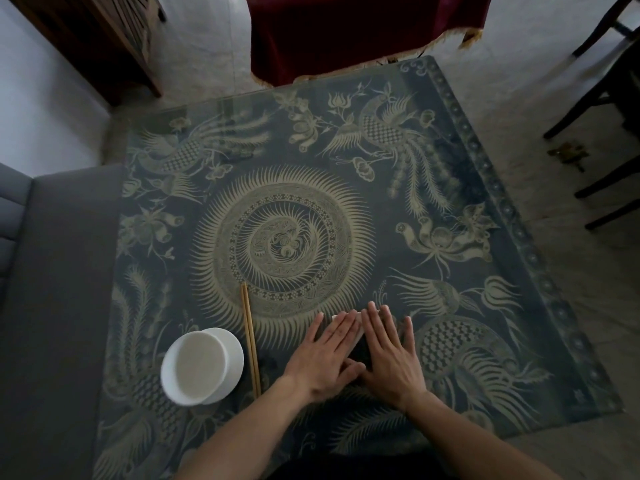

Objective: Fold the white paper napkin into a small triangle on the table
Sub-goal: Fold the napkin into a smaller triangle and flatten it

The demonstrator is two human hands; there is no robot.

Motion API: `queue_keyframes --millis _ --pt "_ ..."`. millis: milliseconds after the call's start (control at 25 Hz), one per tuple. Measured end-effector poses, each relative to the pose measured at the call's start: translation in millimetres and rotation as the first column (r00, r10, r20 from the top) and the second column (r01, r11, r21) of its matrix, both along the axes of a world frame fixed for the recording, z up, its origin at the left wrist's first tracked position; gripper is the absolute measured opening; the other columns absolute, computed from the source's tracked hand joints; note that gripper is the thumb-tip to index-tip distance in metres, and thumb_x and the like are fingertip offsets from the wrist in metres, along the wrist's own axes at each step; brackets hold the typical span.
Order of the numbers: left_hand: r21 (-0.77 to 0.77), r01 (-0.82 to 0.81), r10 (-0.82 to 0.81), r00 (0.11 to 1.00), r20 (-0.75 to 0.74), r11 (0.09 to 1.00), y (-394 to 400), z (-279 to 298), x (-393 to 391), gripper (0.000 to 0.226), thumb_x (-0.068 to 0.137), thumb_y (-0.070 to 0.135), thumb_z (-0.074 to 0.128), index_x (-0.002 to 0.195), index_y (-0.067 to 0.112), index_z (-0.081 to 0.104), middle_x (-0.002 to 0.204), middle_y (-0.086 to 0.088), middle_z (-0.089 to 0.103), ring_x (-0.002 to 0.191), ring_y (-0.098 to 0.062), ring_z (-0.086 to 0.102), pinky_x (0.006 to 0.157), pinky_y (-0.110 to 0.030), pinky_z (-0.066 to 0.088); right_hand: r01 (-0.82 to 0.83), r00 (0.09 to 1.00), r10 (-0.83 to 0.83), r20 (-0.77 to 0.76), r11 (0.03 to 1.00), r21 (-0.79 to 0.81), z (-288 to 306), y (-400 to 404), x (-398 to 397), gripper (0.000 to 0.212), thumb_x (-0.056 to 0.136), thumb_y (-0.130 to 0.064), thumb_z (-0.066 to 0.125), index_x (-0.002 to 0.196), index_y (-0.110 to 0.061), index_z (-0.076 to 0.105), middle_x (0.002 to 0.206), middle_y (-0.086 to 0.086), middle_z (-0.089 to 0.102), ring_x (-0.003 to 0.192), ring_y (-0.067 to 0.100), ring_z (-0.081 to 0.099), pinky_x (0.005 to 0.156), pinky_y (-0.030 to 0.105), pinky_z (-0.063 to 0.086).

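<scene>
Head view: nearest the table's (519,188) near edge, two bare forearms reach in, and the left hand (325,355) and right hand (388,355) lie flat side by side, fingers straight and spread, thumbs meeting, pressing down on the white paper napkin (358,322). The napkin sits toward the near edge, right of centre, mostly hidden under the fingers, with only pale slivers showing at the fingertips; its folded shape cannot be told. Left of the hands a pair of wooden chopsticks (251,341) lies pointing from the near edge inward, and just beside them a white bowl (201,365) stands near the near-left corner. No writing can be read anywhere. The tabletop is dark blue under glossy glass, patterned with pale birds, flowers and a central spiral sunburst. A grey sofa (52,271) borders the left edge. Beyond the far edge hangs a dark red fringed cloth (346,32), with dark chair legs (595,98) off the far-right corner on a pale tiled floor.
</scene>
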State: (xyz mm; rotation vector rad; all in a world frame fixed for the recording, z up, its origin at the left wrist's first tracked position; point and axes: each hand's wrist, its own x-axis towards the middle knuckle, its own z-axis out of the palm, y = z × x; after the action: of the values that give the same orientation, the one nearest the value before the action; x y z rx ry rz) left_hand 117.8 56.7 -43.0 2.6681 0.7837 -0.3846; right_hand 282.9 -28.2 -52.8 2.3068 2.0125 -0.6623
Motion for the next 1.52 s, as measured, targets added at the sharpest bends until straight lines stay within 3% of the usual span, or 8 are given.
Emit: queue_keyframes --millis 400,600,880,1040,1240,1360,1520 --pt "0.02 0.004 -0.004 1.0 0.009 1.0 2.4 3.9 -0.5 0.073 0.1 0.064 0.008 0.154 0.019 -0.013 0.163 0.001 -0.014 0.147 -0.012 -0.019 0.116 -0.054 -0.013 0.086 0.996 -0.085 0.022 0.995 -0.053 2.9 5.8 -14.5 0.091 0.086 -0.068 0.024 0.153 -0.018 -0.012 0.161 0.002 -0.02 0.145 0.022 -0.026 0.114 0.062 -0.014" --pt "0.039 -0.008 0.007 0.999 0.035 0.999 2.9 9.1 7.3 0.072 0.102 0.061 0.009 0.156 0.012 0.005 0.164 -0.003 0.0 0.149 -0.014 -0.011 0.119 -0.052 -0.004 0.134 0.991 -0.134 0.008 0.991 -0.019 3.5 6.3 -21.0 0.093 0.088 -0.059 0.048 0.155 -0.017 -0.001 0.163 0.004 -0.01 0.148 0.025 -0.017 0.114 0.066 -0.005" --pt "0.036 -0.032 0.034 0.998 -0.047 0.999 -0.5 7.6 8.2 0.071 0.101 0.06 0.002 0.154 0.015 -0.012 0.162 0.0 -0.019 0.145 -0.012 -0.024 0.118 -0.051 -0.011 0.134 0.99 -0.131 0.042 0.989 -0.066 1.5 7.2 -20.8 0.093 0.091 -0.054 0.047 0.153 -0.018 -0.011 0.161 0.002 -0.02 0.146 0.024 -0.025 0.114 0.064 -0.008" --pt "0.053 -0.081 0.085 0.992 -0.092 0.995 2.5 7.9 -4.1 0.071 0.1 0.059 0.0 0.153 0.013 -0.015 0.16 -0.002 -0.023 0.144 -0.014 -0.027 0.117 -0.048 -0.013 0.152 0.988 -0.152 0.014 0.987 -0.059 2.5 8.1 -17.7 0.097 0.086 -0.062 0.041 0.152 -0.019 -0.017 0.161 0.0 -0.021 0.145 0.02 -0.025 0.115 0.06 -0.012" --pt "0.071 -0.073 0.08 0.991 -0.108 0.995 11.2 13.0 -14.1 0.069 0.1 0.06 0.0 0.155 0.019 -0.006 0.162 0.003 -0.013 0.146 -0.019 -0.025 0.116 -0.056 -0.011 0.161 0.987 -0.161 -0.002 0.986 -0.044 3.0 8.8 -18.3 0.099 0.084 -0.076 0.031 0.155 -0.019 -0.009 0.163 -0.002 -0.014 0.147 0.021 -0.021 0.115 0.057 -0.015" --pt "0.08 -0.001 0.01 0.995 -0.104 0.997 10.2 15.1 -28.4 0.068 0.101 0.061 0.006 0.156 0.02 0.0 0.163 0.005 -0.008 0.147 -0.023 -0.022 0.115 -0.059 -0.01 0.15 0.989 -0.15 0.002 0.987 -0.061 2.6 9.1 -19.2 0.106 0.079 -0.088 0.019 0.154 -0.019 -0.011 0.162 -0.003 -0.017 0.147 0.021 -0.022 0.114 0.058 -0.015" --pt "0.091 0.075 -0.066 0.993 -0.103 0.993 0.2 16.2 -41.8 0.066 0.102 0.057 0.012 0.156 0.019 0.005 0.164 0.004 0.001 0.149 -0.025 -0.011 0.114 -0.059 -0.007 0.165 0.986 -0.166 -0.019 0.985 -0.059 3.6 9.5 -19.7 0.112 0.075 -0.093 0.021 0.155 -0.019 -0.008 0.163 -0.004 -0.013 0.147 0.019 -0.02 0.115 0.06 -0.01"
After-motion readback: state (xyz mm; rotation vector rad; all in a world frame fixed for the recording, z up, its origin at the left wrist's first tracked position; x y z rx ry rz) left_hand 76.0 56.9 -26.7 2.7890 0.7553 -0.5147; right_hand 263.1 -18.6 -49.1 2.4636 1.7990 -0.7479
